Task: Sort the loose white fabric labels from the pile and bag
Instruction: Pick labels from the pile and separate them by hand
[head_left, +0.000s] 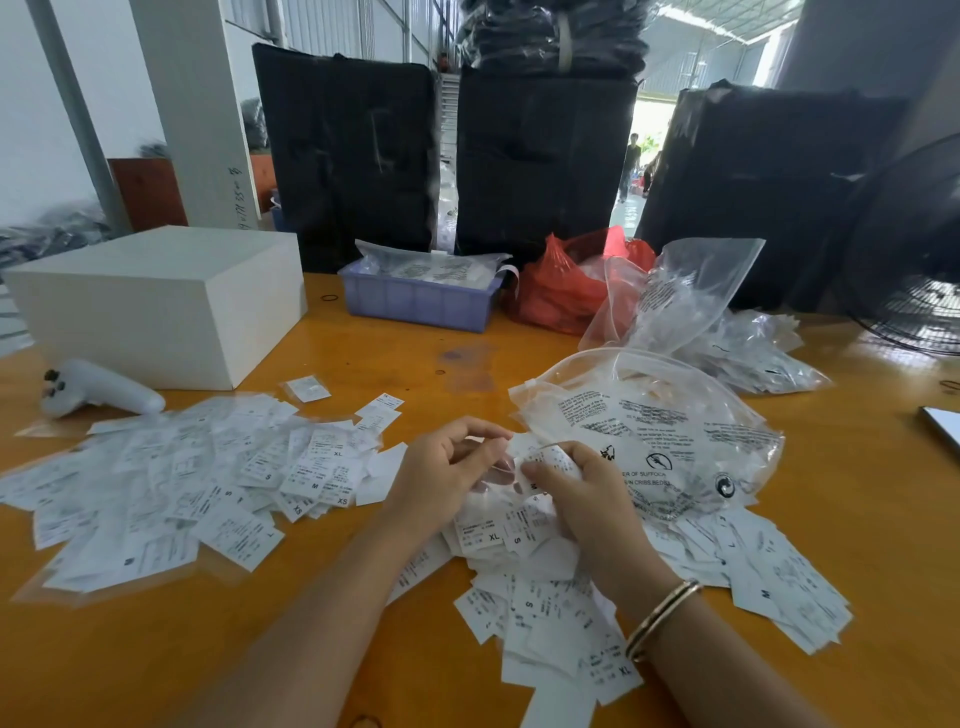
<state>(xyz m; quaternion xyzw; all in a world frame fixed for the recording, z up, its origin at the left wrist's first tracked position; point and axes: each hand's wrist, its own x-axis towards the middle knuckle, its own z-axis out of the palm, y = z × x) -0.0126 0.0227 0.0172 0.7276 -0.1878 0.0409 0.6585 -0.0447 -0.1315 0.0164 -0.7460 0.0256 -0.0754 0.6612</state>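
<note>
1. Head view: we sit at an orange table (519, 343), both hands meeting over the near-centre heap of white labels (545, 597).
2. Left hand (447, 473): fingers curled, thumb and forefinger pinching what looks like a thin label edge. Right hand (576, 493): fingers curled round a small bunch of labels (545, 460). Neither hand is spread flat.
3. Step, as we judge it: mid-sort, peeling single labels off the bunch and checking the size mark.
4. Task things: unsorted heap under and right of the hands, running partly under the clear printed bag (649, 431). A wider spread of labels (182, 483) lies left; we cannot tell whether it is already sorted.
5. Next move calls for: read the size letter, separate one label cleanly, drop it with its group. The labels are thin and overlap, so double picks are likely.
6. Readable: size letters XL, S, M, XS, L on the labels. The bag print shows part of a suffocation warning, "...OF SUFFOCA..." and "IN CRIBS BEDS". The rest is too small to read.
7. Elsewhere: white box (156, 301) far left, lilac tray (415, 301) far centre, red bag (566, 286) beside it, more clear bags (685, 296) far right.
</note>
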